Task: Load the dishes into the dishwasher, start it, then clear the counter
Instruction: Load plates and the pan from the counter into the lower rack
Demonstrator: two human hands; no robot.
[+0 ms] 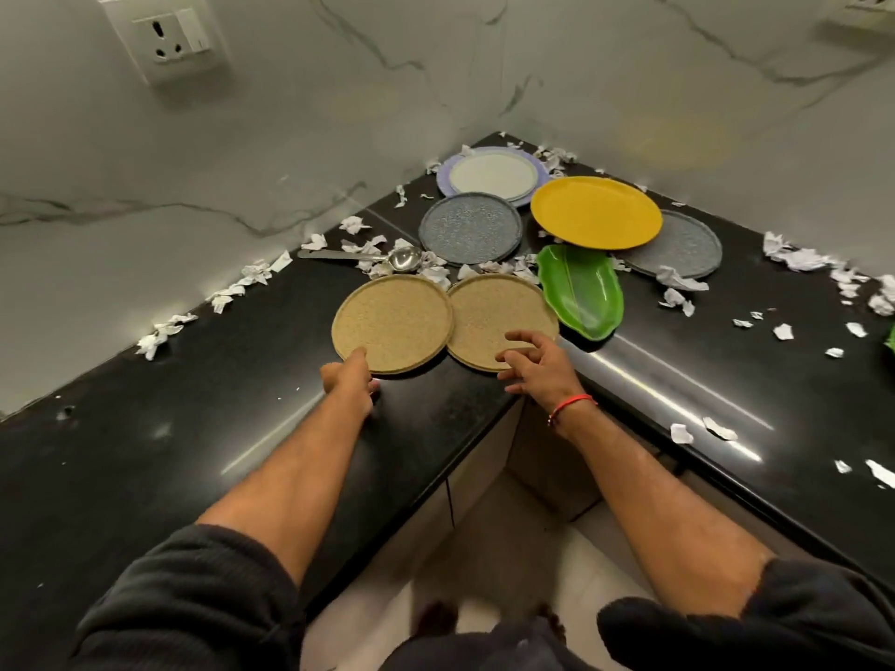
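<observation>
Two tan speckled plates lie side by side at the inner corner of the black counter (145,467): the left tan plate (392,319) and the right tan plate (489,312). My left hand (351,377) touches the near rim of the left plate. My right hand (532,363) hovers over the near edge of the right plate, fingers spread and loosely curled, holding nothing. Behind them lie a blue speckled plate (470,228), a lilac-rimmed white plate (491,174), a yellow plate (595,211), a grey plate (685,244), a green leaf-shaped dish (578,293) and a steel ladle (382,257).
Torn white paper scraps (794,256) litter the counter along both walls and around the dishes. The marble backsplash carries a wall socket (167,38) at upper left. Below the counter's inner corner, cabinet fronts and a pale floor (508,549) show between my arms.
</observation>
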